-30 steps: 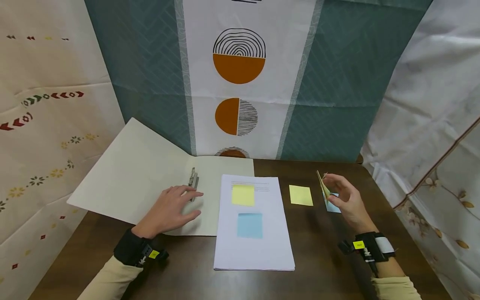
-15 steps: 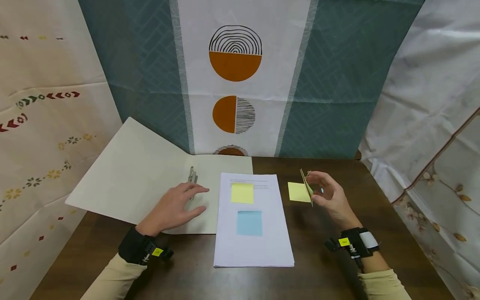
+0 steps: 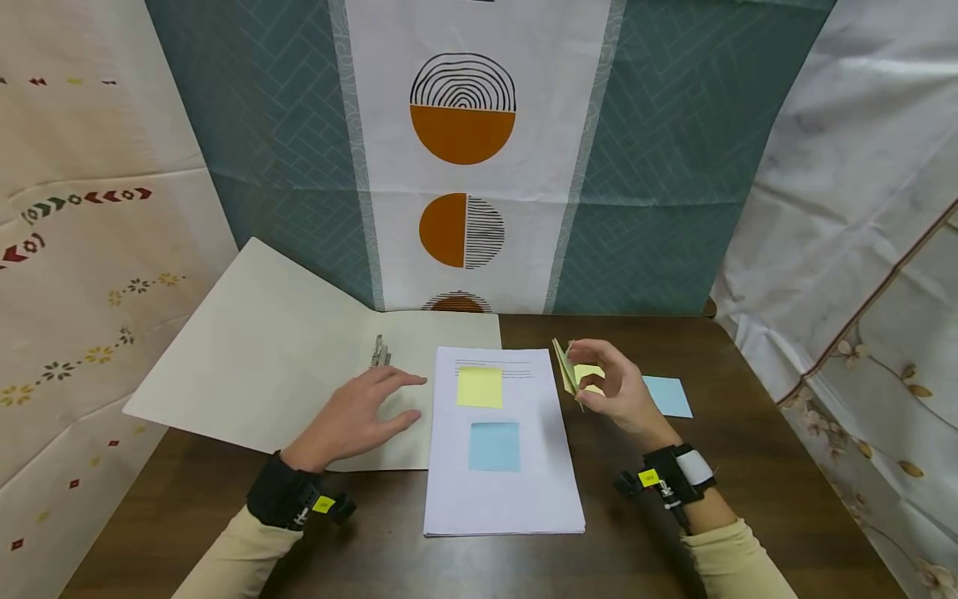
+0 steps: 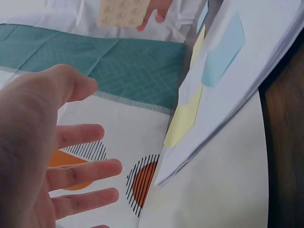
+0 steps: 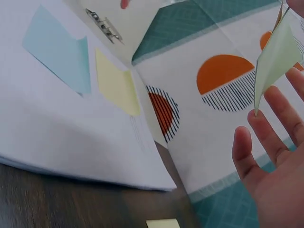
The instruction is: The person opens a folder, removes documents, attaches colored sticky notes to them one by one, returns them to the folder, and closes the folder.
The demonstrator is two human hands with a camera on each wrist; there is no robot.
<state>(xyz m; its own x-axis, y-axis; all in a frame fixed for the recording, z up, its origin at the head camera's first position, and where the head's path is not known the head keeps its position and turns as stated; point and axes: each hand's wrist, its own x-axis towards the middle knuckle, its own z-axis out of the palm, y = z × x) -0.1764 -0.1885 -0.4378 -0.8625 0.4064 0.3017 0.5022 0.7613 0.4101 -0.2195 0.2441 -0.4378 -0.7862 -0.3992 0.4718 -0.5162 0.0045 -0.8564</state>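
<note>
Right hand [image 3: 625, 398] has shifted left, exposing a square blue paper note [image 3: 669, 397] on the dark wooden table [image 3: 374, 541]. White printed-paper stack [image 3: 505, 503] nearest, bearing yellow and blue sticky notes. Left hand [image 3: 353, 423] released, fingers spread, above open off-white folder [image 3: 292, 349]. Right fingers pinch small pale yellow-green paper piece [image 3: 567, 370], tilted, just right of stack. Teal-and-white patterned cloth [image 3: 659, 150] behind.

The left hand [image 3: 362, 416] is over the worktop [image 3: 374, 549], toward its left edge, back upward, fingers straight and parted, the thumb held away from them. The right hand [image 3: 623, 393], nearer the back right corner, grips, its thumb and index finger curved toward each other. Both forearms [image 3: 238, 556] slant inward, wrists well apart.
</note>
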